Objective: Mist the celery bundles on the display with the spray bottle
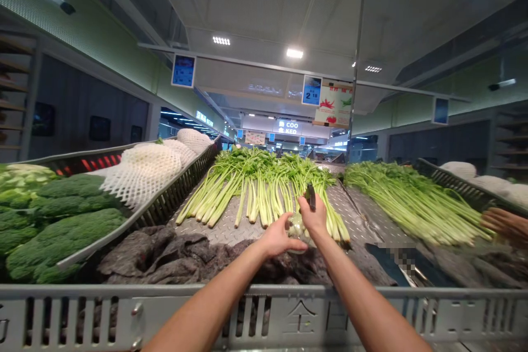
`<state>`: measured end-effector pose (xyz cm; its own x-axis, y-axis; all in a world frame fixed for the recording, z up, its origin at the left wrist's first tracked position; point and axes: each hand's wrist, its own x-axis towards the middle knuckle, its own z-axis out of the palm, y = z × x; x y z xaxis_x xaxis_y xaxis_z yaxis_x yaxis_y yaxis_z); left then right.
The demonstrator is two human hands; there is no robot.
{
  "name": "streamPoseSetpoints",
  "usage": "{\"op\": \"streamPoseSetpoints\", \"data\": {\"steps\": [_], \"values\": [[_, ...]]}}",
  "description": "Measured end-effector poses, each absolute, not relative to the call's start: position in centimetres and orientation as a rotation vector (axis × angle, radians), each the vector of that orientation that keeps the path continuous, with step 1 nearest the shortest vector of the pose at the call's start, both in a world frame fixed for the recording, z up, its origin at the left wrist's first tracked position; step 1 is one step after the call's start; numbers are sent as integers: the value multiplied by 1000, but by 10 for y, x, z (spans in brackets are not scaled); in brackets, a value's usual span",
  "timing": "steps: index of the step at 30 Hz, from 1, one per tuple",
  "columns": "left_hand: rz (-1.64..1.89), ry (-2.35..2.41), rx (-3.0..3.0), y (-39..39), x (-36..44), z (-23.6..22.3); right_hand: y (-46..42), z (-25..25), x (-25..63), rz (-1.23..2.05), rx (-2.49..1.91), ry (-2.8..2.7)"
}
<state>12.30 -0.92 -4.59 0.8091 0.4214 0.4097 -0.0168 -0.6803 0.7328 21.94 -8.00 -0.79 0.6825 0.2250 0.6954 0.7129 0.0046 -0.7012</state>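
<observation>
In the head view, a see-through spray bottle with a black head is between my hands, over the near ends of the celery stalks. My left hand curves round the clear body from the left, thumb at its lower part. My right hand is closed at the black top, which sticks up above its fingers; the trigger is hidden. Behind and below them, the green celery lies in a row, leaves to the back and pale stalk ends towards me.
A dark, crumpled cloth lies along the front, behind the grey crate rim. Broccoli and net-wrapped produce fill a left-hand crate. A mirrored panel on the right reflects the celery. Price signs hang overhead.
</observation>
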Motion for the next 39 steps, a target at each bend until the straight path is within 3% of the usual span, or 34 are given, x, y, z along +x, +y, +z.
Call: {"op": "streamPoseSetpoints", "data": {"steps": [11,22,29,39], "values": [[892,385,2111,-57,145,-55,-111,-7,237,-611,-1605,-868],[1005,308,2007,-67,147,-65,-126,-7,234,-386,-1468,-1054],[903,286,2047,-65,146,-68,-127,-13,236,-525,-1612,-890],[711,298,2068,-59,156,-76,-122,-38,253,-395,-1542,-747]]}}
